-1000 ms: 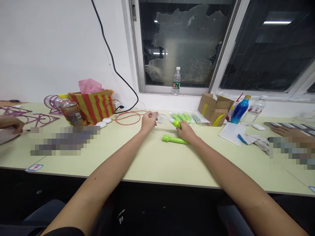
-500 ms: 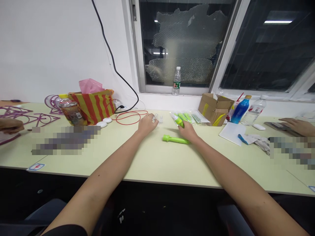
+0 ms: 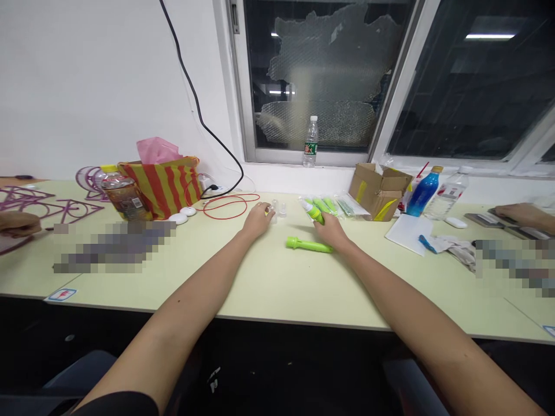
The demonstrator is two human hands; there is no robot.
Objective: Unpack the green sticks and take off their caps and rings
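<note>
A loose green plastic tube (image 3: 309,245) lies flat on the pale worktop (image 3: 277,283). Just beyond it, the right hand (image 3: 330,230) has its fingers closed around another one, the held green tube (image 3: 317,216). Past the loose tube and to its left, the left hand (image 3: 257,219) is at some small clear pieces (image 3: 283,210). I cannot tell if its fingers are pinching one or only touching it.

The step in hand looks like sorting out the little clear pieces while the right hand keeps its tube ready. I think the next move calls for soft, careful fingers, as the pieces are light and close together.

Farther behind the loose tube are bagged green tubes (image 3: 327,205). Beyond it to the right sits a cardboard box (image 3: 376,193). Far to its left are a red cord (image 3: 223,218) and a striped bag (image 3: 171,188).
</note>
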